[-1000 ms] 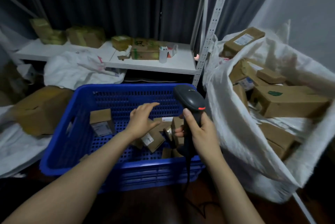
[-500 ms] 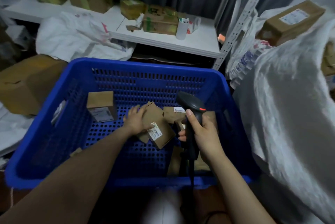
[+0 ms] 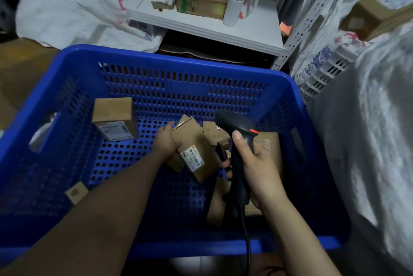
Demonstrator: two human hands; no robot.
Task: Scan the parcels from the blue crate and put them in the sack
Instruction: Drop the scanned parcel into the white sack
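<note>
Left hand (image 3: 166, 141): grips a box (image 3: 194, 155), fingers hidden beneath.
Right hand (image 3: 257, 164): wrapped round the scanner (image 3: 237, 123).
Sack (image 3: 368, 119): cut off, blurred.

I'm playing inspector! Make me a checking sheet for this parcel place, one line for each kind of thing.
Surface: blue crate, holed floor, several parcels inside.
Job's things: labelled parcel held tilted, label showing; upright box at the crate's left; black scanner; white sack on the right.
Clutter: cardboard scrap by the crate's left wall.
Grips: left hand holds the labelled parcel; right hand grips the black scanner.
Cables: scanner cable runs down past the crate's near rim.
Surroundings: white shelf with boxes and a white container; crumpled white bags behind the crate.
</note>
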